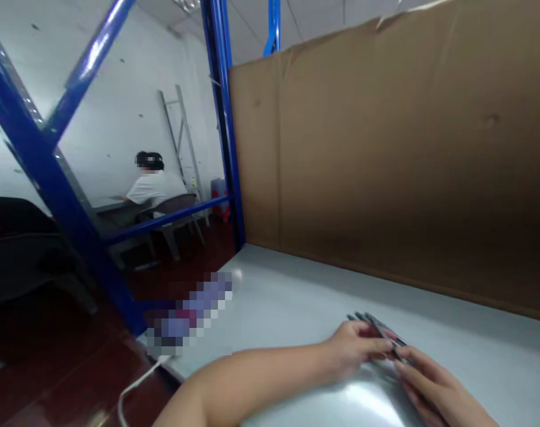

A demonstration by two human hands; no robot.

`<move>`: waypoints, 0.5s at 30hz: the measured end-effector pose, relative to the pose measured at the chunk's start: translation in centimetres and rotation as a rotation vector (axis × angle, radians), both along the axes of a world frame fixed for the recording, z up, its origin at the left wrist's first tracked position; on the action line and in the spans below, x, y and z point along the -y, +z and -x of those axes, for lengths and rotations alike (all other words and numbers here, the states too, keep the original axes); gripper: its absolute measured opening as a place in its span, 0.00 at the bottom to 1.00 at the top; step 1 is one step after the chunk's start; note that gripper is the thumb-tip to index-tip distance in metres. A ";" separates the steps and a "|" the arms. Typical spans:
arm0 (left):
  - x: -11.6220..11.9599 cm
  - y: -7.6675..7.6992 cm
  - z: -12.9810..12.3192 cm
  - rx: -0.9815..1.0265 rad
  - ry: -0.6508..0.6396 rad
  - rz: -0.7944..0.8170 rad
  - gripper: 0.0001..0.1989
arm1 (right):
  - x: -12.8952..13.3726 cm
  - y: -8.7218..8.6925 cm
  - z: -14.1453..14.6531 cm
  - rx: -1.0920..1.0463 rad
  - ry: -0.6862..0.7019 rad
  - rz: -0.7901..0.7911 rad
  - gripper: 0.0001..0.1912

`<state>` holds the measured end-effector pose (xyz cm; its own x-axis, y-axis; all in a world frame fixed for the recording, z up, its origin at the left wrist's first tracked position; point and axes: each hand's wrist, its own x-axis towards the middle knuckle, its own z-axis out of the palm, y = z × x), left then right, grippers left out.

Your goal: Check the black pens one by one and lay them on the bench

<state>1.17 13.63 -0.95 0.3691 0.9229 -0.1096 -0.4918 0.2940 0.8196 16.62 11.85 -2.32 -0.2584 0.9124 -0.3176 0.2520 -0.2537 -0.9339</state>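
Observation:
Over the right part of the pale tabletop (297, 296), both my hands meet on a bundle of slender dark pen-like sticks (374, 326). My left hand (354, 347) wraps around the bundle, with several tips poking out past its fingers at the far side. Close against it, my right hand (434, 379) has thumb and fingers closed on the near end of the sticks. Motion blur and the fingers hide part of the bundle, so its exact kind is unclear. A long dark shape runs below my right palm toward the bottom edge.
A tall cardboard panel (394, 160) stands along the table's far side. Blue rack posts (232, 148) rise at the left corner. A pixelated object (194, 314) lies at the left edge beside a white cable (136, 382). Beyond, a person in white (156, 187) sits at another table.

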 end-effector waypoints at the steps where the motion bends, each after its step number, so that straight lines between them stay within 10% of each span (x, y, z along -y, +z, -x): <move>1: -0.1 0.0 0.0 0.020 -0.010 -0.016 0.22 | 0.1 0.2 0.0 -0.008 -0.029 0.009 0.25; 15: -0.8 0.8 0.9 0.021 0.163 -0.033 0.17 | 0.0 1.5 0.3 0.017 0.086 -0.059 0.25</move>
<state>0.29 14.44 -0.11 0.2164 0.9736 -0.0724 -0.5481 0.1825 0.8163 16.34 11.87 -0.83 -0.3313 0.9045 -0.2687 0.2862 -0.1750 -0.9420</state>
